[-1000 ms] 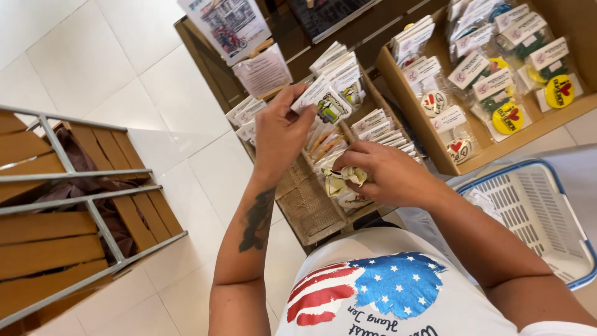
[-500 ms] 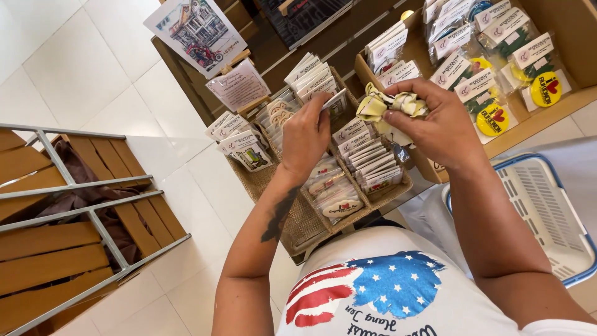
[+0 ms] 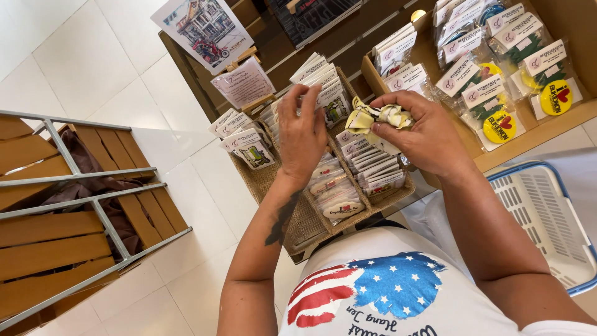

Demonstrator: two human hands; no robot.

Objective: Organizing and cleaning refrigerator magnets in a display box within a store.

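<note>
Floor (image 3: 81,56): white tile, the widest open room, running along the left side between rack and display.

Wooden rack (image 3: 68,230): one, slatted, with grey metal rails, at the left edge; a brown cloth lies among the slats.

Display shelf (image 3: 547,127): one, wooden, upper right, its front lip just above the basket; it carries rows of bagged souvenirs with white header cards, including two round yellow badges.

Basket (image 3: 547,211): one, white plastic with a blue rim, at the right edge under the right forearm.

Tray (image 3: 311,218): one, burlap-lined with wooden dividers, close against the person's waist; packed with rows of small packets, too many and too overlapped to count surely.

Picture card (image 3: 202,28): one, propped upright beyond the tray; a smaller pink card (image 3: 242,84) stands just below it.

Left hand (image 3: 303,134): fingers bent down into the packets (image 3: 323,81) at the tray's far end, pinching their tops.

Right hand (image 3: 423,134): closed around a crumpled yellow-and-white bundle (image 3: 376,117), held above the tray's right rows, beside the left hand.
</note>
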